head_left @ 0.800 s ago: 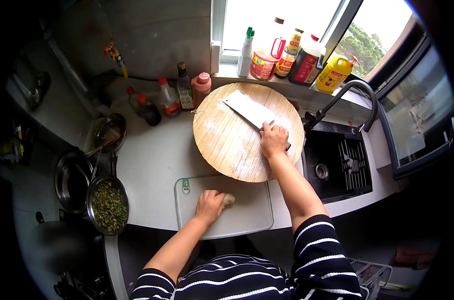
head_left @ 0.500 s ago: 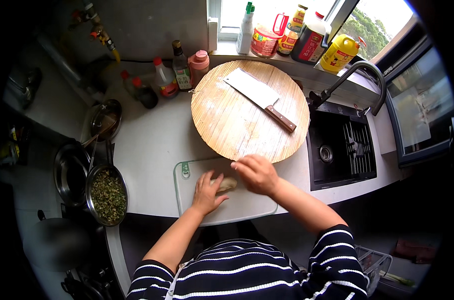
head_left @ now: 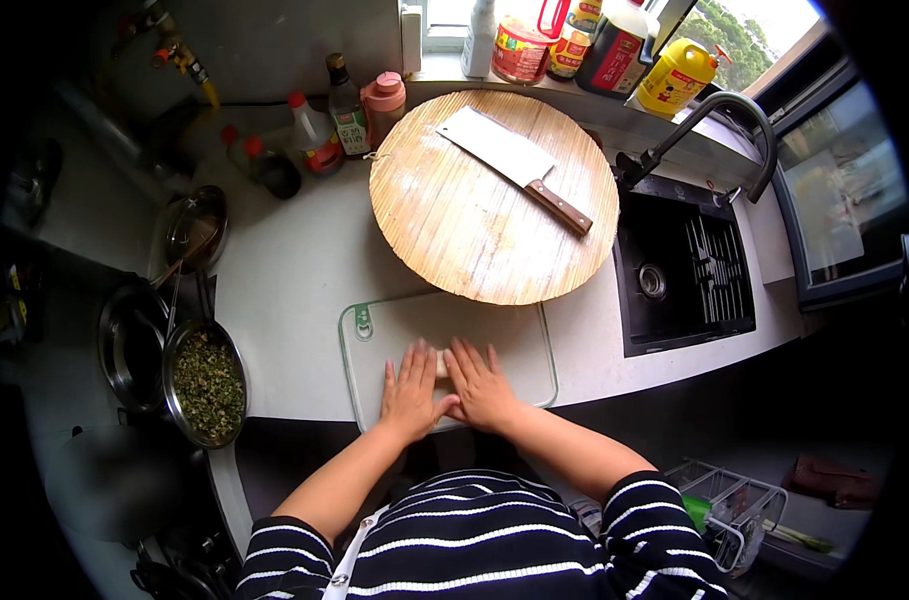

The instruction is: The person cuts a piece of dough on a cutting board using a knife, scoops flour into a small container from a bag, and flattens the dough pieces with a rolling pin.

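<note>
A flat rectangular board [head_left: 520, 345] lies on the counter [head_left: 285, 290] at its near edge. Both hands rest side by side on it, the left hand [head_left: 411, 390] touching the right hand [head_left: 483, 385], with a piece of dough [head_left: 441, 362] under and between them. Behind the board lies a round board [head_left: 475, 220], overlapping its far edge, with a cleaver [head_left: 515, 168] on top. The sink [head_left: 685, 275] sits to the right, bottles [head_left: 340, 115] stand behind at the left, and a bowl of chopped greens [head_left: 208, 385] sits far left.
</note>
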A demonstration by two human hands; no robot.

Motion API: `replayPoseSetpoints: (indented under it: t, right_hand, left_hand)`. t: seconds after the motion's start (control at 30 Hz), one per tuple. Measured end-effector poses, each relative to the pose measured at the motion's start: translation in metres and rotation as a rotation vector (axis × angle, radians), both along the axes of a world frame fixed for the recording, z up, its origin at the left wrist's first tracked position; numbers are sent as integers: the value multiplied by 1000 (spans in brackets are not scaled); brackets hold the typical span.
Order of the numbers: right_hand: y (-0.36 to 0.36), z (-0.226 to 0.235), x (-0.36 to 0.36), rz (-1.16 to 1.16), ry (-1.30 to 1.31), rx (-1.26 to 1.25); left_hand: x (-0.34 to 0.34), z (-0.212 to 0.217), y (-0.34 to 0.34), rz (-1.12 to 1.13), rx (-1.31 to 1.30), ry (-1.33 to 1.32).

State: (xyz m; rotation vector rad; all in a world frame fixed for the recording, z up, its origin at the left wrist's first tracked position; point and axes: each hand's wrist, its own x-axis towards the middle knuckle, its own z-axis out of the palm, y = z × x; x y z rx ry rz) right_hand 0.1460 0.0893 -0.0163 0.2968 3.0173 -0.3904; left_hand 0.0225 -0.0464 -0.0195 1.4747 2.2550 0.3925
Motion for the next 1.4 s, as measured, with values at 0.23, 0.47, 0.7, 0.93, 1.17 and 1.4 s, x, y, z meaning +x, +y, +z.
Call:
replayPoseSetpoints:
  t: [0.23, 0.47, 0.7, 0.93, 1.17, 1.4]
  right_hand:
    - [51, -10, -91, -190, -48, 51]
    - [-26, -15, 26, 2, -44, -79]
    - [38, -3, -73, -129, -175, -57]
    - [10, -16, -26, -47, 36, 69]
    - [-18, -3, 19, -12, -54, -62]
    - [59, 5, -114, -187, -124, -254]
  left_hand:
    - [-59, 3, 76, 130, -167, 126]
    - [23, -20, -19, -103, -120, 29]
    - [-53, 1, 71, 57, -208, 27]
    - [-13, -2, 27, 1, -67, 151]
    - [31, -7, -9, -13, -110, -17]
    - [-75, 10, 88, 186, -229, 78]
